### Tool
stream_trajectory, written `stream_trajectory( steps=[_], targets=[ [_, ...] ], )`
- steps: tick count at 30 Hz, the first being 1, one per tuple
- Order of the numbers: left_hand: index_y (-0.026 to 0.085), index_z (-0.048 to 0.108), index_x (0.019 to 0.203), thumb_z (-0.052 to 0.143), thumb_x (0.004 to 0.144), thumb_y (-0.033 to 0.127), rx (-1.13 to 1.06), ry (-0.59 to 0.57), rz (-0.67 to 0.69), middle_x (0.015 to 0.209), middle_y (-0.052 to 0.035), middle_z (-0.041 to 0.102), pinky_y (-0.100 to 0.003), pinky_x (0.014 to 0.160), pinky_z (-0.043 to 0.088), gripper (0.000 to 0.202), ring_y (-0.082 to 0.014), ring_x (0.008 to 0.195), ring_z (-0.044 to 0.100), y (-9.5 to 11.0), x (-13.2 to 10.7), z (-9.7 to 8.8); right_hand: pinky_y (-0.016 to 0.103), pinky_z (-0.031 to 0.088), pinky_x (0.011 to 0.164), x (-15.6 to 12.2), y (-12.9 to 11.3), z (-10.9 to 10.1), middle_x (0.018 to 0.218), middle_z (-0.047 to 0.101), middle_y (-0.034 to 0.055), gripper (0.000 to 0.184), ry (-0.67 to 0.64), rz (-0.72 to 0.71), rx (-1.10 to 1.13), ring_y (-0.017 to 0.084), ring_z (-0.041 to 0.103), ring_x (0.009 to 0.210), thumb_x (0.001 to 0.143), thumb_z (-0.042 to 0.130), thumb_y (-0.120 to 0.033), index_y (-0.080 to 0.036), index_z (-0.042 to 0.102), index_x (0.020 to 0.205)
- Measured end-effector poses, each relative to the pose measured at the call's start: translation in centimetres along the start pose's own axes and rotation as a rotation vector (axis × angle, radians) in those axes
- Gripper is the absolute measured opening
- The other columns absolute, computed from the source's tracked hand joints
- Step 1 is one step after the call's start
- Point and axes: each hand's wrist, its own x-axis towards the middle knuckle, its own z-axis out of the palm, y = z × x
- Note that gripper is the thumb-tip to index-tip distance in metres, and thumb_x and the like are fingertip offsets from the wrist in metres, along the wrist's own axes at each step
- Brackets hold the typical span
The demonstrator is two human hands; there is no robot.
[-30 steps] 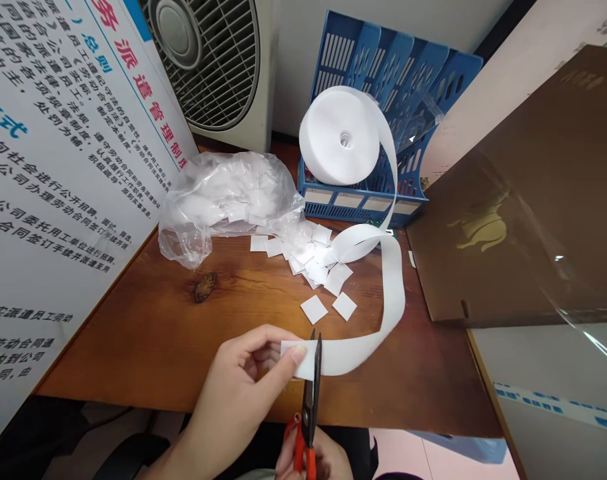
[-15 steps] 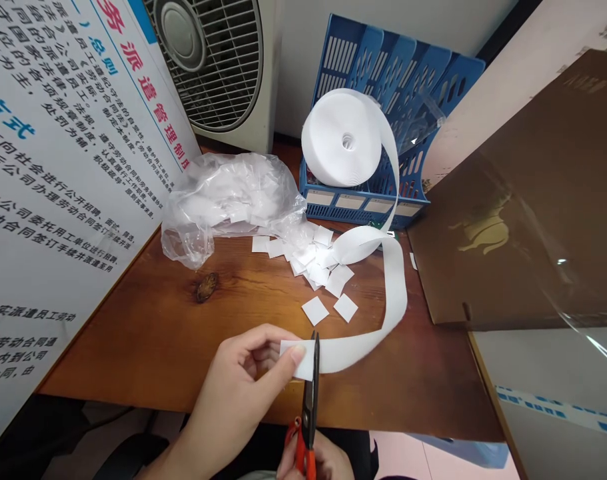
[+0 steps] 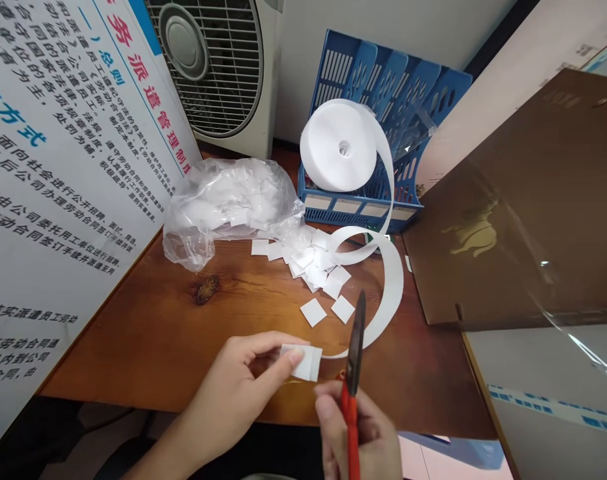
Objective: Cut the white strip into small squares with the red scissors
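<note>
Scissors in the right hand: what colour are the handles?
The handles are orange-red, shown best in the head view.

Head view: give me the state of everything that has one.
Left hand: pinching a white piece
Right hand: gripping the scissors
Scissors: appear closed, points up
Roll: partly unwound
Strip: slack, looped
Loose squares: piled, two lying apart
Plastic bag: holding white pieces
Fan: running or not, cannot tell

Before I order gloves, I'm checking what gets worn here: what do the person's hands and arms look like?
The left hand is ungloved, and its forearm shows no sleeve, watch or band. The right hand is ungloved too; its forearm is out of frame. No rings or markings show.
</note>
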Motion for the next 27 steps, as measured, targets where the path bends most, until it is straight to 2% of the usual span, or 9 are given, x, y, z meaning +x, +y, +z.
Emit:
stream_trajectory(
  steps=[2,4,7,10,14,16,18,23,27],
  targets=[
    [0.027,0.081,0.110,0.059,0.103,0.039,0.006,-0.069,0.011,0.095,-0.0003,0.078,-0.022,0.081,0.052,0.026,-0.0166,0.090,0.069,0.0,0.0,0.1,0.018,0.021,0.035,1.0,-1.8,-0.3,0.043,0.041,-0.0075,0.057,-0.032,-0.021,-0.029,0.005,0.030,0.034,0.074,0.078,-0.069,-0.015,0.069,0.089],
    [0.027,0.081,0.111,0.055,0.104,0.040,0.040,-0.067,0.033,0.094,-0.0009,0.076,-0.022,0.076,0.050,0.029,-0.0160,0.085,0.065,-0.2,0.2,0.2,0.018,0.022,0.034,2.2,-3.1,-0.5,0.043,0.041,-0.0084,0.051,-0.111,-0.048,-0.049,0.005,0.030,0.033,0.076,0.078,-0.065,-0.016,0.064,0.084],
    [0.024,0.080,0.109,0.054,0.105,0.039,0.111,0.068,0.102,0.100,-0.0025,0.071,-0.022,0.068,0.048,0.030,-0.0140,0.077,0.059,-0.8,0.8,-0.1,0.019,0.027,0.036,4.3,-4.7,-0.3,0.047,0.046,-0.0074,0.041,-0.175,-0.135,-0.075,0.006,0.035,0.036,0.081,0.078,-0.055,-0.017,0.061,0.081],
    [0.020,0.078,0.103,0.053,0.105,0.038,0.178,0.244,0.161,0.099,-0.0037,0.067,-0.022,0.066,0.048,0.031,-0.0134,0.075,0.058,-1.6,1.5,-0.8,0.020,0.044,0.051,6.3,-7.0,0.1,0.064,0.064,0.0002,0.027,-0.125,-0.313,-0.140,0.012,0.058,0.057,0.083,0.078,-0.041,-0.016,0.067,0.084],
    [0.023,0.075,0.116,0.057,0.103,0.039,0.218,0.297,0.148,0.104,-0.0044,0.071,-0.022,0.069,0.052,0.028,-0.0161,0.082,0.065,-2.6,2.2,-1.5,0.025,0.053,0.075,7.7,-9.7,0.2,0.090,0.074,0.0050,0.025,-0.038,-0.408,-0.179,0.021,0.071,0.088,0.080,0.081,-0.034,-0.017,0.073,0.097],
    [0.022,0.074,0.116,0.061,0.100,0.039,0.192,0.293,0.131,0.110,-0.0051,0.075,-0.024,0.075,0.054,0.027,-0.0179,0.087,0.069,-3.0,2.4,-1.6,0.027,0.054,0.075,7.9,-10.1,-0.2,0.093,0.075,0.0061,0.025,-0.027,-0.423,-0.227,0.023,0.072,0.090,0.080,0.080,-0.034,-0.017,0.075,0.098],
    [0.020,0.073,0.110,0.065,0.098,0.039,0.162,0.294,0.117,0.104,-0.0049,0.077,-0.026,0.078,0.055,0.024,-0.0193,0.088,0.072,-3.2,2.5,-1.5,0.027,0.054,0.072,8.1,-9.8,-0.6,0.096,0.076,0.0074,0.025,-0.038,-0.446,-0.308,0.024,0.072,0.090,0.082,0.079,-0.036,-0.018,0.075,0.099],
    [0.019,0.072,0.096,0.066,0.097,0.037,0.190,0.268,0.129,0.091,-0.0034,0.076,-0.024,0.072,0.053,0.020,-0.0178,0.080,0.071,-3.1,2.6,-1.3,0.026,0.053,0.062,9.0,-8.7,-1.3,0.094,0.074,0.0065,0.028,-0.125,-0.444,-0.427,0.024,0.070,0.086,0.089,0.069,-0.040,-0.020,0.072,0.108],
    [0.019,0.074,0.096,0.062,0.099,0.032,0.253,0.262,0.198,0.095,-0.0046,0.073,-0.024,0.073,0.053,0.018,-0.0171,0.083,0.069,-2.9,2.6,-1.3,0.026,0.051,0.069,8.8,-8.8,-1.2,0.091,0.074,0.0036,0.015,-0.185,-0.460,-0.467,0.022,0.071,0.086,0.086,0.072,-0.033,-0.021,0.070,0.094]
  ],
)
